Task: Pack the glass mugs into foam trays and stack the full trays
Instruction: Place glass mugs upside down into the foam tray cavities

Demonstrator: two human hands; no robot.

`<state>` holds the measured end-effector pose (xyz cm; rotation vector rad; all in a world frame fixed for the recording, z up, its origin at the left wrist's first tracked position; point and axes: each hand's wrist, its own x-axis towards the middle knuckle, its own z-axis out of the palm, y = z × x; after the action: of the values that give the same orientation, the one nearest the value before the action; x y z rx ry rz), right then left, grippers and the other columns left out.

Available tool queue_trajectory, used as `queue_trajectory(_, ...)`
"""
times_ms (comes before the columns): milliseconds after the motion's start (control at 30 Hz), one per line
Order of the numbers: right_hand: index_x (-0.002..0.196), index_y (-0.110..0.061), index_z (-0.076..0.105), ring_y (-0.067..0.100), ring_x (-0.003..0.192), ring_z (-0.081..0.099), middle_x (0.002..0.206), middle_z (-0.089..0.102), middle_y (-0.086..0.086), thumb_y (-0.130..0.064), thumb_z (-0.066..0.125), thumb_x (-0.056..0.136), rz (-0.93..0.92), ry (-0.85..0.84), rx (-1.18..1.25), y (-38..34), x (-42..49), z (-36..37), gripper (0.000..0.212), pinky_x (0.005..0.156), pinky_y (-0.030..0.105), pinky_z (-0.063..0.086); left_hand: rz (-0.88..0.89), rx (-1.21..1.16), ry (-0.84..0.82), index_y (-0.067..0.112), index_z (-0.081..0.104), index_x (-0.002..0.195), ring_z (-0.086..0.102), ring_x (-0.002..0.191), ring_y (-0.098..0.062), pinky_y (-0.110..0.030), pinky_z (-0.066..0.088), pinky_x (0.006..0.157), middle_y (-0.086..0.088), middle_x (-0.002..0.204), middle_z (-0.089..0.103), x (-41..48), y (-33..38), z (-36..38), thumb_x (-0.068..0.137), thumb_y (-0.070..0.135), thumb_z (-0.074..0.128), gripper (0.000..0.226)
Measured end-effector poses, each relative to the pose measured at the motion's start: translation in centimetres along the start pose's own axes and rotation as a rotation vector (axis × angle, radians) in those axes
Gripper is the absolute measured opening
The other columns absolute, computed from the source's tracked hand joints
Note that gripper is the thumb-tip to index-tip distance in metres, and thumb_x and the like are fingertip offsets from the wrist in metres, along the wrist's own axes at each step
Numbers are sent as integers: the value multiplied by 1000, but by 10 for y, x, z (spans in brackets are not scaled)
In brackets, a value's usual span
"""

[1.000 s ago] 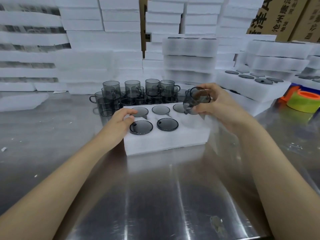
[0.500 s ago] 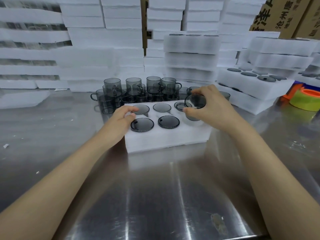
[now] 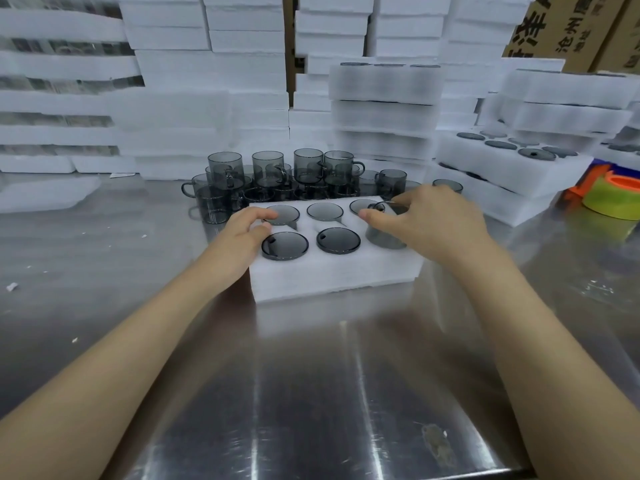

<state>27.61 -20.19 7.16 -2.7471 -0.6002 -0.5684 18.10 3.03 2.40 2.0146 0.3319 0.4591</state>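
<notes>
The glass mug [image 3: 384,237] stands in the near right pocket of the foam tray [image 3: 332,275], its grey body partly sunk into the foam and its upper part above the surface. The right hand [image 3: 426,220] pinches it at the rim from above, fingers and thumb curled round the top. In the same near row, the left pocket [image 3: 284,245] and middle pocket [image 3: 338,240] each show a dark round glass disc flush with the foam. The three far pockets [image 3: 325,211] show paler grey circles, and I cannot tell whether they are filled.

The left hand [image 3: 242,233] rests on the tray's left end, fingers loosely bent across the top beside the far left pocket, holding nothing. The tray lies flat on the steel counter [image 3: 311,375].

Just behind it stands a cluster of loose mugs [image 3: 277,174], upright and two levels high. To the right lies another foam tray [image 3: 512,168] with dark circles in its pockets, and beyond it a green and orange tape roll [image 3: 613,199]. White foam stacks [image 3: 384,109] fill the background – cardboard boxes [image 3: 571,26] show at the upper right
</notes>
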Motion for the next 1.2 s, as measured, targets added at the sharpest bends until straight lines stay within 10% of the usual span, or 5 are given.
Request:
queue_trajectory(200, 134, -27, 51, 19, 123, 46, 132, 54, -6, -51, 46, 92, -246, -64, 119, -14, -3, 9, 49, 91, 35, 42, 12, 14, -1, 22, 59, 120, 40, 130, -13, -35, 29, 113, 1, 141, 42, 1, -1, 0, 99, 16, 44, 26)
queue_trajectory(733, 120, -38, 62, 9, 89, 59, 116, 67, -5, -14, 48, 86, -285, -372, 567, 2, 9, 16, 44, 90, 23, 43, 34, 31, 1, 23, 58, 122, 37, 121, -4, -23, 27, 95, 4, 142, 40, 3, -3, -1, 100, 18, 43, 27)
queue_trajectory(833, 143, -28, 41, 10, 138, 33, 145, 46, -3, -15, 40, 94, -347, -409, 362, 3, 10, 22, 51, 116, 33, 17, 38, 36, -5, 26, 57, 121, 36, 120, -2, -23, 26, 96, 6, 142, 40, 2, -4, 0, 100, 19, 43, 27)
queue_trajectory(967, 151, -34, 3, 6, 145, -11, 156, -3, -23, -62, 8, 93, -406, -526, 58, 2, 10, 31, 65, 118, 41, -8, 32, 27, -4, 27, 58, 121, 36, 120, -2, -23, 26, 97, 7, 141, 40, 3, -5, -1, 100, 20, 43, 27)
queue_trajectory(1200, 149, -33, 23, 8, 146, 5, 158, 13, -16, -77, 12, 76, -395, -415, 178, -2, 4, 30, 86, 119, 39, 5, 20, -32, 24, 27, 48, 132, 41, 125, -9, -29, 32, 105, 8, 140, 42, 8, -10, 2, 99, 20, 46, 34)
